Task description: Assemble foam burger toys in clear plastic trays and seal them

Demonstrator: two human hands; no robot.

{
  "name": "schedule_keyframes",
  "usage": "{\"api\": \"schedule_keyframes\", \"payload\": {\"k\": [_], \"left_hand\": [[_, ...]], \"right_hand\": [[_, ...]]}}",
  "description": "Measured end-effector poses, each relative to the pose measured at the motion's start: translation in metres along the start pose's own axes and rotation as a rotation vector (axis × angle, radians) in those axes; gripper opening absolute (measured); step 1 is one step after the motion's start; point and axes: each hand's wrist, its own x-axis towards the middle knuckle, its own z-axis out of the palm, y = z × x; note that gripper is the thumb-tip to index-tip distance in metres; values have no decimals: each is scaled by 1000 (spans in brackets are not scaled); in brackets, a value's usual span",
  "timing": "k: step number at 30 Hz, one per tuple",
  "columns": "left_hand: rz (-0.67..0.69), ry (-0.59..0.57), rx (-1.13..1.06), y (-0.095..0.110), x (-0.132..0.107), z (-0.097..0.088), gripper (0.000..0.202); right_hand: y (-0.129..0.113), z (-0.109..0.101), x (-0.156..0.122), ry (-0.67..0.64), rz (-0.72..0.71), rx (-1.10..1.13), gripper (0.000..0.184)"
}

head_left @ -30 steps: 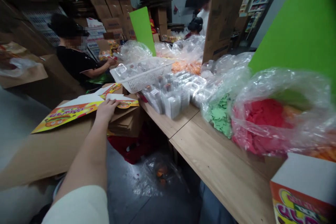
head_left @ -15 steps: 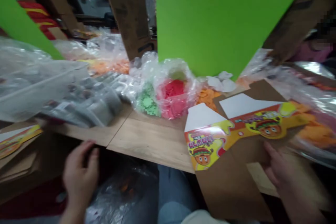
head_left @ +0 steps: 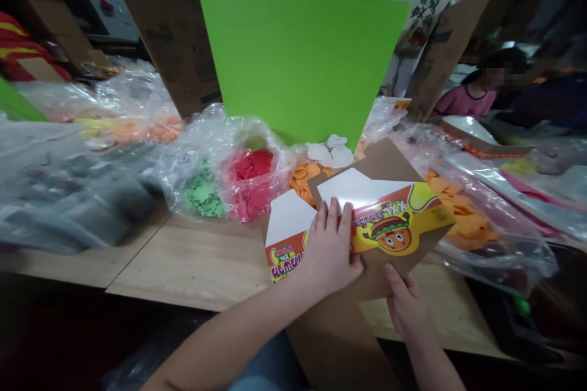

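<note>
Box blank [head_left: 380, 238], printed card, lies flat and unfolded on the wooden tabletop [head_left: 202, 263], white flaps toward the far side. Left hand [head_left: 328, 250] is open, fingers spread, pressing palm-down on the printed panel. Right hand [head_left: 406, 305] curls at the blank's near brown edge; cannot tell if it grips. Current step: blank held flat under both hands. Just beyond: bag of red pieces [head_left: 252, 177], bag of green pieces [head_left: 202, 195], green board [head_left: 302, 67].
</note>
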Motion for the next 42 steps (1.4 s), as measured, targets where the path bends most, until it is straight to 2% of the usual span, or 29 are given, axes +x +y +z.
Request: {"api": "schedule_keyframes", "payload": {"k": [3, 7, 11, 15, 18, 23, 28, 32, 37, 42], "left_hand": [[3, -46, 98, -4, 5, 10, 86], [43, -75, 271, -18, 14, 11, 70], [23, 16, 381, -39, 12, 6, 62], [-100, 165, 377, -54, -6, -2, 66], [-164, 242, 333, -46, -22, -7, 70], [-72, 322, 203, -1, -25, -6, 71], [103, 318, 100, 37, 2, 13, 73], [269, 274, 41, 57, 31, 38, 76], [343, 257, -17, 68, 61, 60, 78], [289, 237, -72, 54, 89, 58, 78]], "right_hand": [[12, 2, 15, 8, 40, -34, 31], [26, 28, 26, -24, 10, -110, 32], [34, 55, 31, -93, -35, -141, 26], [37, 61, 27, -155, -5, -185, 26], [31, 55, 20, -212, -8, -129, 25], [7, 28, 12, -167, -59, 16, 28], [-16, -13, 7, -44, -140, 62, 32], [-17, -40, 7, 81, -183, 121, 30], [-16, -59, 25, 126, -215, 144, 29], [-40, -47, 52, 43, -168, 130, 27]]}}
